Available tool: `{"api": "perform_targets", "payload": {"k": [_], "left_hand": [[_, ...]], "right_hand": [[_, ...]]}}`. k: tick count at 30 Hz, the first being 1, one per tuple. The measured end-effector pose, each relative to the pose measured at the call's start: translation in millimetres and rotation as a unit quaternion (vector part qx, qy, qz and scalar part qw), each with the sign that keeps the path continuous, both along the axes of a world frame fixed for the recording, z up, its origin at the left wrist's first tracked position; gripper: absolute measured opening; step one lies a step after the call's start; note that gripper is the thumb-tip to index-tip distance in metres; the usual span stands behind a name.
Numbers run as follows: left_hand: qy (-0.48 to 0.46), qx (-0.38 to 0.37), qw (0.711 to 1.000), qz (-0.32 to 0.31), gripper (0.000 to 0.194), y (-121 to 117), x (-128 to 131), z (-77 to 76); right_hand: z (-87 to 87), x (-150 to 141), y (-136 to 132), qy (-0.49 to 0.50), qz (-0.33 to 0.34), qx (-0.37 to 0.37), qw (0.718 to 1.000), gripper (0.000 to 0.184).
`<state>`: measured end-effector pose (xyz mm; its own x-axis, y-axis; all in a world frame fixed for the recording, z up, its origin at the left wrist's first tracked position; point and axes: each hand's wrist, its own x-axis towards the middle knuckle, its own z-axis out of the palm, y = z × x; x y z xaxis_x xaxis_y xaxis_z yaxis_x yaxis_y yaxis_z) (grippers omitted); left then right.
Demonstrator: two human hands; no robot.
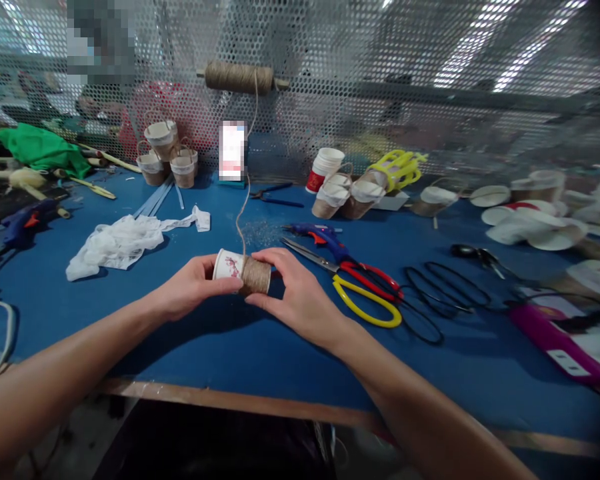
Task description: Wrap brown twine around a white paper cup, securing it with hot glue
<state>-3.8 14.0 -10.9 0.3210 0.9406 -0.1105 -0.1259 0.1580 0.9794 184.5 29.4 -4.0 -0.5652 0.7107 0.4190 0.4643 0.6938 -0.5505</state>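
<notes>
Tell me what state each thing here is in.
Paper cup: tipped sideways, partly wound with twine
Left hand: gripping the cup's white end
Right hand: holding the wound end
Twine spool: on a rod, strand running to the cup
Phone: upright, screen lit
White fabric: crumpled
Scissors: lying flat, unheld
Central glue gun: lying unheld
Three cups, left: piled up

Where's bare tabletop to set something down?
Bare blue tabletop lies between the left forearm and right forearm, from the held cup to the near edge; also between the white fabric and left forearm. Crowded: right of the right hand, with scissors, glue gun and purple power strip.
</notes>
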Motion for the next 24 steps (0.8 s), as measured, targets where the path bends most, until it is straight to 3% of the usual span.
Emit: {"api": "perform_targets", "payload": {"k": [8,24], "left_hand": [[-0.007,-0.029,0.999,0.032,0.024,0.1,4.0,-5.5],[0.011,-0.002,1.000,0.024,0.024,-2.9,1.5,-5.3]], "right_hand": [[-5.0,-3.1,-4.1,-0.009,0.021,0.055,0.998,0.045],[-9.3,-3.8,-3.7,-0.001,0.023,0.062,0.998,0.047]]}}
